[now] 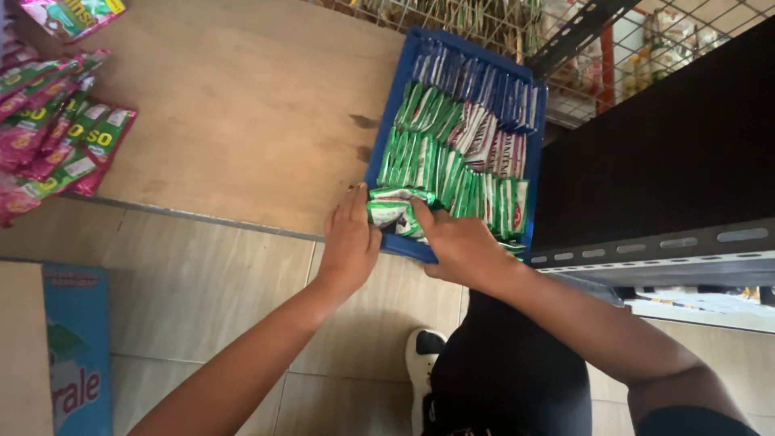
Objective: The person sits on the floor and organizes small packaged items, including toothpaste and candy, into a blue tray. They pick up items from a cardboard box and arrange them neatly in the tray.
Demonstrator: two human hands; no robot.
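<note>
A blue plastic tray point(397, 97) sits on a wooden board and is packed with upright rows of small sachets: green and white ones point(428, 157), red and white ones point(488, 141) and blue ones point(476, 81). My left hand point(349, 242) rests at the tray's near left corner, fingers touching a green sachet point(389, 211). My right hand point(458, 246) presses on the same near row from the right, thumb on the sachets. Both hands close around that small bunch of green sachets at the tray's front edge.
Pink and green packets point(56, 129) lie spread at the board's left edge. A blue and white box point(77, 347) stands on the tiled floor at lower left. A dark metal shelf point(662, 202) is at the right, with a wire rack point(484, 24) behind it. My shoe point(421, 355) is below.
</note>
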